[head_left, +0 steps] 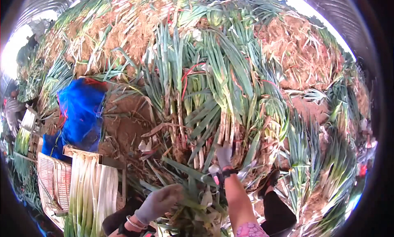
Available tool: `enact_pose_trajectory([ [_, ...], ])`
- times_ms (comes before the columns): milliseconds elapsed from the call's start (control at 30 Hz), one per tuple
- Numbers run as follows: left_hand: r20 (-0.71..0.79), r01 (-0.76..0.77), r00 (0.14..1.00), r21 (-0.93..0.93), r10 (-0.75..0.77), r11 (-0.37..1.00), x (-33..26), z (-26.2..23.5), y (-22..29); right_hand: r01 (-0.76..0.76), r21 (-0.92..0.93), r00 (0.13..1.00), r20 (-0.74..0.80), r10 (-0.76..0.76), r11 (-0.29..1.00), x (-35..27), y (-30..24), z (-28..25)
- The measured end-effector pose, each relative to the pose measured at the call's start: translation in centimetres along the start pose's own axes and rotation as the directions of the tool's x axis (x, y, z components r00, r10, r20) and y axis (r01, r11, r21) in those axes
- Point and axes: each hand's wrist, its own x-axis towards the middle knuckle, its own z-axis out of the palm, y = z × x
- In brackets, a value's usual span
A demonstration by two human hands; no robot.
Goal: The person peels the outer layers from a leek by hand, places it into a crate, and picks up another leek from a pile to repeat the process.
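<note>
My right hand (224, 156), in a grey glove, reaches forward with its fingers closed round the lower ends of a few leeks (226, 124). Their pale stalks point toward me, and their green leaves spread away over the heap. Nearer to me and further left, my left hand (159, 203), gloved too, hovers over loose leaves and scraps. Nothing shows in it; its fingers are slightly blurred but look loosely stretched out to the right. To its left, trimmed leeks (86, 192) with clean white stalks lie side by side in a wooden-edged rack (111, 162).
Large piles of leeks with brown, stringy roots (301, 52) surround me. On the left are a bright blue net bag (82, 109) and a pale plastic crate (53, 177). Another person (14, 109) is at the far left. My knee (279, 212) stands at the lower right.
</note>
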Motion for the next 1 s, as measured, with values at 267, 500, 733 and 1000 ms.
enact_pose_trajectory([
  [267,-0.083,-0.133,0.986,0.094,0.141,0.987,1.3,0.3,-0.7,-0.774,0.613,0.628,0.775,0.067,0.156,-9.1,-2.9,-7.6],
  [500,-0.220,-0.210,0.951,0.053,0.216,0.976,4.0,-1.7,-3.0,-0.818,0.536,0.523,0.844,-0.119,0.209,-19.0,-8.1,-17.7],
  [733,-0.179,-0.254,0.962,-0.858,0.204,0.446,4.8,-2.7,-1.0,-0.943,0.229,0.112,0.901,-0.418,0.242,-28.5,-3.2,-26.4],
  [1000,-0.401,-0.488,0.871,-0.648,0.283,0.585,0.3,-3.0,-2.0,0.139,0.462,0.670,0.608,-0.426,0.876,-24.2,-15.3,-18.4],
])
